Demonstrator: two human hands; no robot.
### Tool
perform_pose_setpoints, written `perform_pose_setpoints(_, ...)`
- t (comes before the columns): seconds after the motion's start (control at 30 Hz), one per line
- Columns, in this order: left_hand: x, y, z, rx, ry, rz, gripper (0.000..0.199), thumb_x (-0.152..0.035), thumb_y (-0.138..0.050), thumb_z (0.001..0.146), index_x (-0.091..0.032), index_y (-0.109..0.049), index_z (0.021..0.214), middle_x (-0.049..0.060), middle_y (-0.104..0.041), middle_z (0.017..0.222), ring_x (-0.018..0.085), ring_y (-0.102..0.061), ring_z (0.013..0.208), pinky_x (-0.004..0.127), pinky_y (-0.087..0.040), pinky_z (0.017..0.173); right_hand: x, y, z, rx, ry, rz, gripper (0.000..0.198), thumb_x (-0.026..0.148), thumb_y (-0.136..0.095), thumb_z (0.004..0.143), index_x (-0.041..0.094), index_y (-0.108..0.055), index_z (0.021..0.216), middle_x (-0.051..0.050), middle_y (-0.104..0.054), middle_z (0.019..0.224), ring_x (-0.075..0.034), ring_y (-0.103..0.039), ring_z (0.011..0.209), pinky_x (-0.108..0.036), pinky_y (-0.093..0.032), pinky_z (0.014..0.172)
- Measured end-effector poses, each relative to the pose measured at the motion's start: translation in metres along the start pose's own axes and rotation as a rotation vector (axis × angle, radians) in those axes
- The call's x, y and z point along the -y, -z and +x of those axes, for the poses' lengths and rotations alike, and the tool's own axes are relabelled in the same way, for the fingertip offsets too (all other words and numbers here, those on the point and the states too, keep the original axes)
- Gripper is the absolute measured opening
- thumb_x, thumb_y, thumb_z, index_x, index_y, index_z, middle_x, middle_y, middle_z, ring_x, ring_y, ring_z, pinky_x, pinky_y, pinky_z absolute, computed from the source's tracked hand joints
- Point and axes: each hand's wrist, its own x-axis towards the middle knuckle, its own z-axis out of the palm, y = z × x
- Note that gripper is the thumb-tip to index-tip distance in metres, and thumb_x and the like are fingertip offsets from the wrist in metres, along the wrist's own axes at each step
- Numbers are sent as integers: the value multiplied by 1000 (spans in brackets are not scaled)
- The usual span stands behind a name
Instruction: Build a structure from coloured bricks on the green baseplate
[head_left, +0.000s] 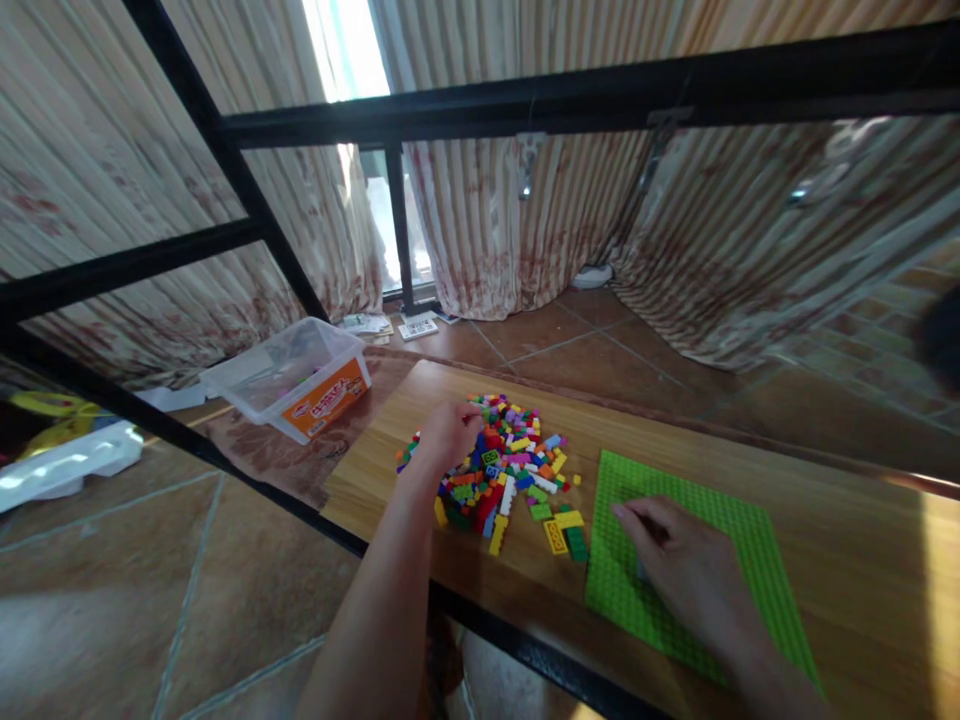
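Note:
My left hand [451, 438] is over the left side of a heap of colourful toy bricks [517, 445]. Its fingers curl down and inward, and whatever they pinch is hidden. My right hand [686, 565] hovers low over a green studded baseplate [750, 540], thumb and fingers drawn together. A small greyish piece [642, 570] shows just below those fingers; whether they hold it is hard to make out. Between the heap and the plate lie a yellow brick [556, 537] and a dark green brick [576, 544].
The wooden table [847, 520] has a black metal frame edge [517, 650] near me. Beyond its left end stands a clear plastic box [300, 375] with an orange label. Black bars [450, 115] cross ahead, in front of striped curtains [480, 220]. Papers [418, 327] lie on the tiled floor.

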Motion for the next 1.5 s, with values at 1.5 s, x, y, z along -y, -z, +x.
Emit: perform_pose_setpoints(1.5,-99,-55,-30,456,-259,-756,20,-30,-62,82,-15,-70,91,5,-73,90,16,-66,83,29,-51,79,16,8,7,-107,-117,522,25,42,-54,88,20,-66,94,-4,-72,87,-17,-63,79,-30,-48,72)
